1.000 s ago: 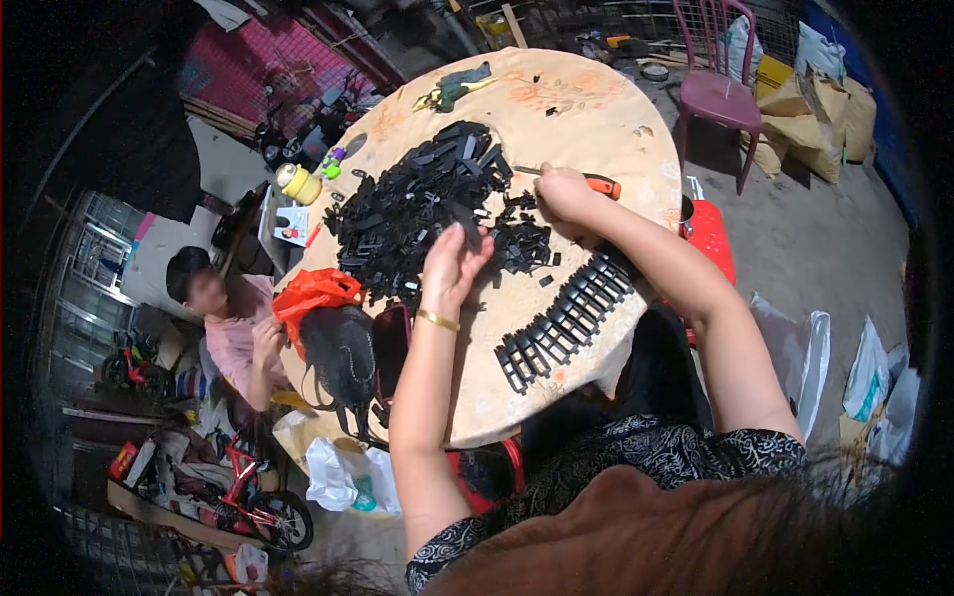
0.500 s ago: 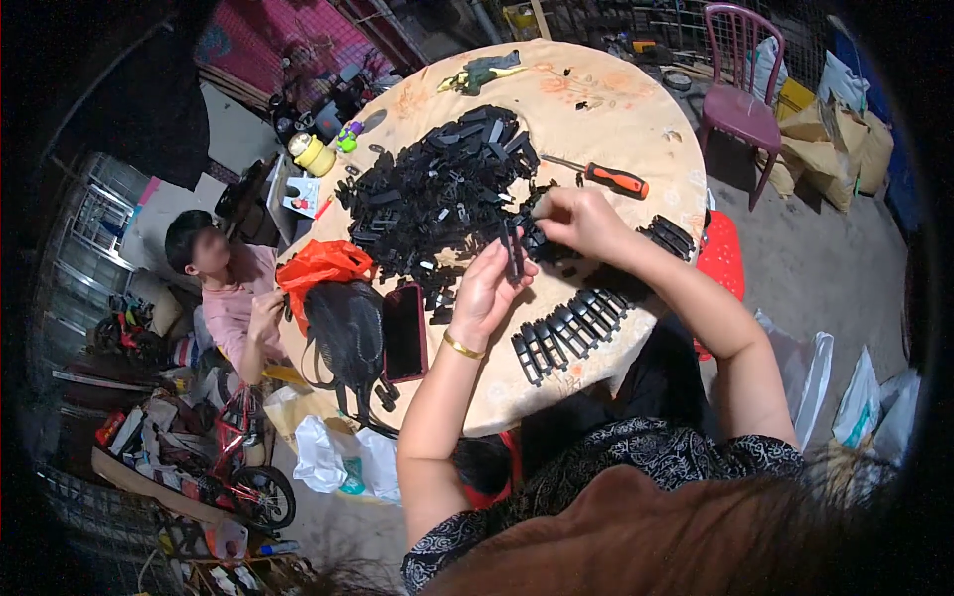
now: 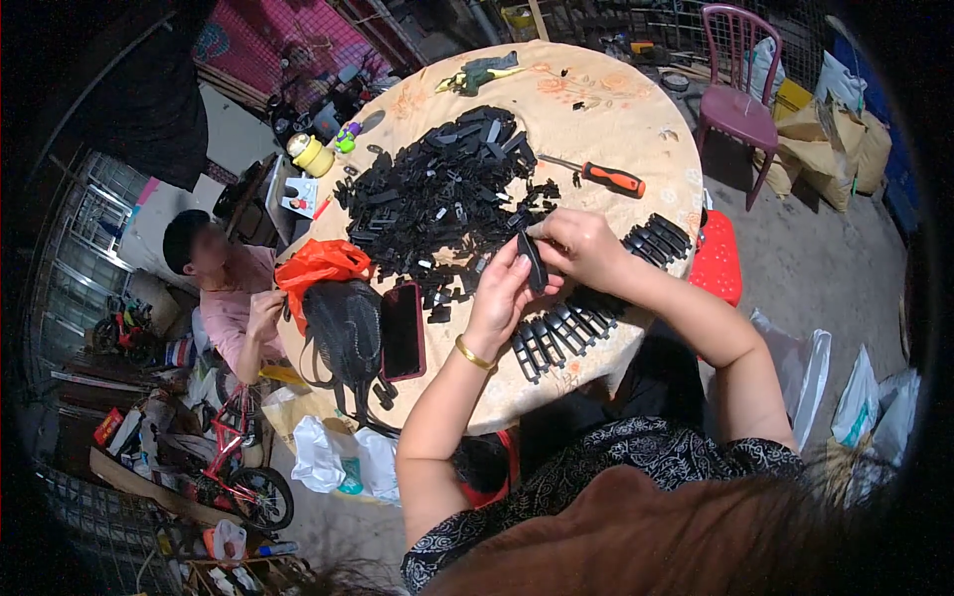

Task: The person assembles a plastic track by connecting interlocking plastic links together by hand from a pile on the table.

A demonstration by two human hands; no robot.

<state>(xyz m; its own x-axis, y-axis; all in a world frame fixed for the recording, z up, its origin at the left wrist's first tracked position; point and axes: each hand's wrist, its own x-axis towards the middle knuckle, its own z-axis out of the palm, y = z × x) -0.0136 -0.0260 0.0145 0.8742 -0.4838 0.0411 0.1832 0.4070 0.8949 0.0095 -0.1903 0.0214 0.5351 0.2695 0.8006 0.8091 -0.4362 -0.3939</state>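
My left hand [image 3: 500, 298] is closed around a long black plastic part [image 3: 534, 262] and holds it tilted above the near side of the table. My right hand [image 3: 581, 248] has its thumb and fingers pinched at the upper end of that same part; whether a smaller piece sits between them is hidden. Beyond both hands spreads a big heap of black plastic pieces [image 3: 437, 184]. Beneath and to the right of my hands lies a row of similar black parts [image 3: 562, 330], side by side, with a second row [image 3: 658, 239] past my right wrist.
On the round table's patterned cloth [image 3: 636, 109] lie an orange-handled screwdriver [image 3: 613, 180], a phone [image 3: 403, 333], a black mesh bag [image 3: 343, 333] and a red plastic bag [image 3: 323, 261]. A person in pink [image 3: 234, 308] sits at the left. A purple chair [image 3: 740, 109] stands at the far right.
My right hand has come down and nearer, onto the black part in my left hand. The left hand has shifted slightly right, and the part is turned to show its broader side.
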